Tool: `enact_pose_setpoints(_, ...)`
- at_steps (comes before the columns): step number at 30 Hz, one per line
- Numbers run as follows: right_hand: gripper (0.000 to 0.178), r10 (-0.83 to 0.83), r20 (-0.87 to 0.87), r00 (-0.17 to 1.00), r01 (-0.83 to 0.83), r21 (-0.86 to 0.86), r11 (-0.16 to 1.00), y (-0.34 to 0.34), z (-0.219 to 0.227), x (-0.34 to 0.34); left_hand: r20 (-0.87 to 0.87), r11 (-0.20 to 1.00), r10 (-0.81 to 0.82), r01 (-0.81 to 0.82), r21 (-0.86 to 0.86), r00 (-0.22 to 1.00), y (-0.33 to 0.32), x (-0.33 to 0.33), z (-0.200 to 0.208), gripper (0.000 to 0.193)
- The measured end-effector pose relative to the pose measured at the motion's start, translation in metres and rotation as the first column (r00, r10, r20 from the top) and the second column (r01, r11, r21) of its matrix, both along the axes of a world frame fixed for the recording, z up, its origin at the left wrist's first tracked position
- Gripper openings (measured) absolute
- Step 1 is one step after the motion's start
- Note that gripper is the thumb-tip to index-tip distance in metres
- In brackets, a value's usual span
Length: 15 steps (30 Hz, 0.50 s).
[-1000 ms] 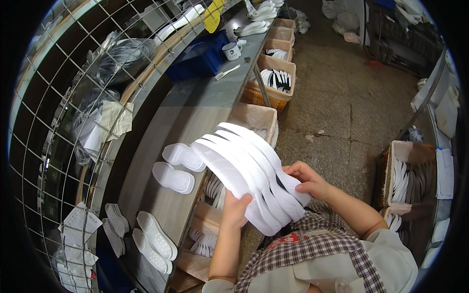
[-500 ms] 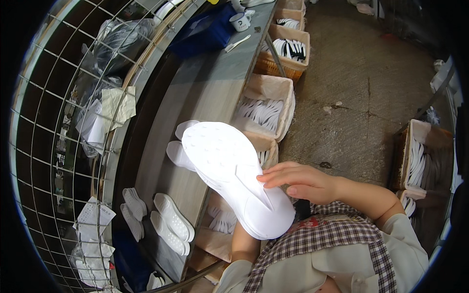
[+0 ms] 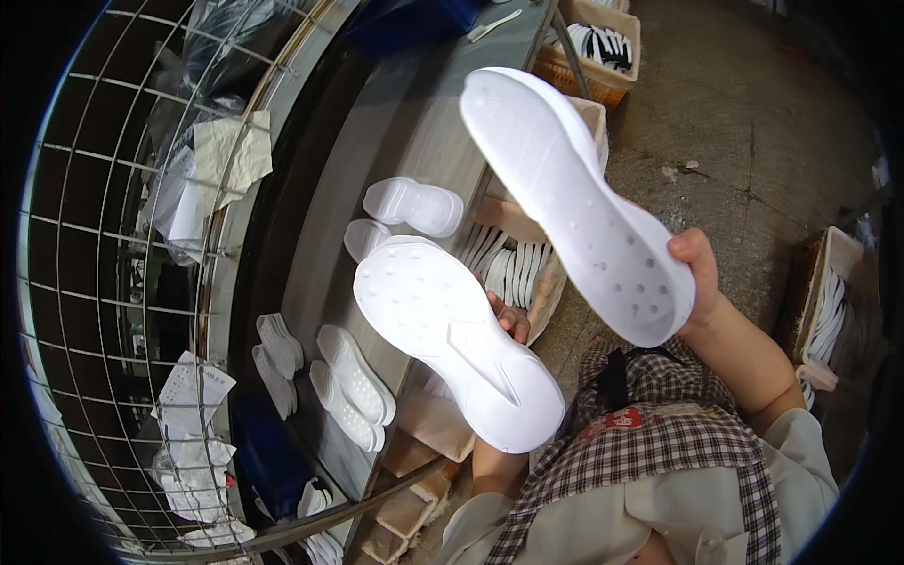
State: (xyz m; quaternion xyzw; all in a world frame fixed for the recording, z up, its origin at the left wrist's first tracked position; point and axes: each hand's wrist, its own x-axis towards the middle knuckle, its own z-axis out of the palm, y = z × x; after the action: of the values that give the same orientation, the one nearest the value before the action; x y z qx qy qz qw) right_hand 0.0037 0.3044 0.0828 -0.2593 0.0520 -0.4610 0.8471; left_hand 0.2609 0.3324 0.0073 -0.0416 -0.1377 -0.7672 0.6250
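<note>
A white shoe sole (image 3: 428,301) lies tread side up over my left hand (image 3: 509,318), whose fingertips curl round its far edge; the rest of that hand is hidden beneath it. Higher and further right, my right hand (image 3: 699,273) grips a second white sole (image 3: 565,179) by its near end. This one is tilted lengthwise, and its inner face with round dimples shows. On the bench behind lie a pair of white soles (image 3: 412,207), partly covered by the first sole. Another white pair (image 3: 353,386) rests at the bench's near end.
Along the left runs a wire mesh (image 3: 113,235) with papers (image 3: 231,160) on it. The long bench (image 3: 414,104) carries a blue crate (image 3: 405,24) and a white brush-like tool (image 3: 494,25). Lined baskets (image 3: 603,75) of soles stand beside the bench, another basket (image 3: 819,301) at right.
My right hand has left the first sole and now holds a second sole up at the right. The first sole stays on my left hand. The view has shifted.
</note>
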Motion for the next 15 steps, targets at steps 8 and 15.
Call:
enact_pose_setpoints(8,0.103,0.002,-0.488,0.873,-0.165,-0.291,0.942,0.010,-0.040,0.026,0.613,0.937,0.158,-0.313,0.153,0.774,0.007,0.010,0.006,0.052)
enact_pose_setpoints(15,0.108,0.223,-0.332,0.916,-0.213,0.066,0.975,0.008,-0.078,0.032,0.643,0.966,-0.064,-0.116,0.233,0.763,0.007,0.008,0.008,0.063)
